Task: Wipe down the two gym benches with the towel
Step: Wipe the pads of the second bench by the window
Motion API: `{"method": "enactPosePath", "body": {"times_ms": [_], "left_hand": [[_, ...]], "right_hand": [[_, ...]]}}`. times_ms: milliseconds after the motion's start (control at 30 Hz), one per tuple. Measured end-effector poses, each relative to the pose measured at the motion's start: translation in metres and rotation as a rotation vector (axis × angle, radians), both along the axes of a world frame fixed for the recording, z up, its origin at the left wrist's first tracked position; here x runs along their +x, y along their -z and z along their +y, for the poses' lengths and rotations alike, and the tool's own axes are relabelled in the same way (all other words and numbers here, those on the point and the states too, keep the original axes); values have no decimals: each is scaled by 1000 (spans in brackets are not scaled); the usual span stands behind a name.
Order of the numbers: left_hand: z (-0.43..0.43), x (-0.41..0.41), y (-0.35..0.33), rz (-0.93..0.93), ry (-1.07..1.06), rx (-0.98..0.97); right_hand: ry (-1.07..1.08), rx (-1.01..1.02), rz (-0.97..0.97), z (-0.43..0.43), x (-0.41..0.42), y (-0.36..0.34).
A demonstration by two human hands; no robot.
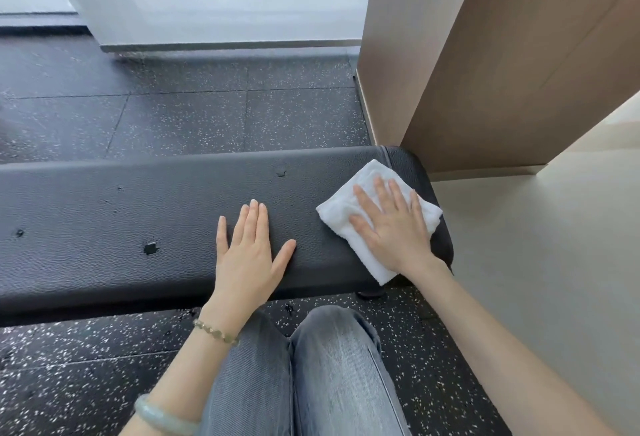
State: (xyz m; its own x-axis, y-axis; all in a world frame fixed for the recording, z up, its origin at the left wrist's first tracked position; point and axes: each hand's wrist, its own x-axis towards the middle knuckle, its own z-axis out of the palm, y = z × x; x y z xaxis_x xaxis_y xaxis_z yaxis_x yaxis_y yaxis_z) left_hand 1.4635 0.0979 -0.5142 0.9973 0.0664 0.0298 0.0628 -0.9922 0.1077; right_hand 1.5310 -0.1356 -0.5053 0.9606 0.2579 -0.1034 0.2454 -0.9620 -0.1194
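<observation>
The towel (337, 216) was pressed on the surface (104, 214) by the outspread right hand (391, 228); the left hand (247, 255) was held flat, empty. Overlapping leftward strokes were judged best.

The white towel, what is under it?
Under the towel is the right end of the black bench, and the right hand presses flat on top. The bench skin right beneath is covered, so any holes there are hidden.

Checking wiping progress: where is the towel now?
In the head view, the towel lies at the right end of the bench, pressed flat under the right hand, near the wall panel.
</observation>
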Motion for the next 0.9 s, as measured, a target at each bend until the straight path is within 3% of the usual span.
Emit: {"method": "enactPosePath", "body": {"times_ms": [200, 500, 767, 900], "left_hand": [[-4, 0, -4, 58, -5, 27], [-2, 2, -11, 139, -10, -26], [-1, 4, -11, 147, -13, -57], [-2, 5, -12, 158, -21, -29]], "right_hand": [[169, 20, 87, 10, 35, -11], [277, -18, 49, -5, -45, -5], [323, 29, 91, 16, 65, -9], [269, 31, 51, 16, 72, -5]]}}
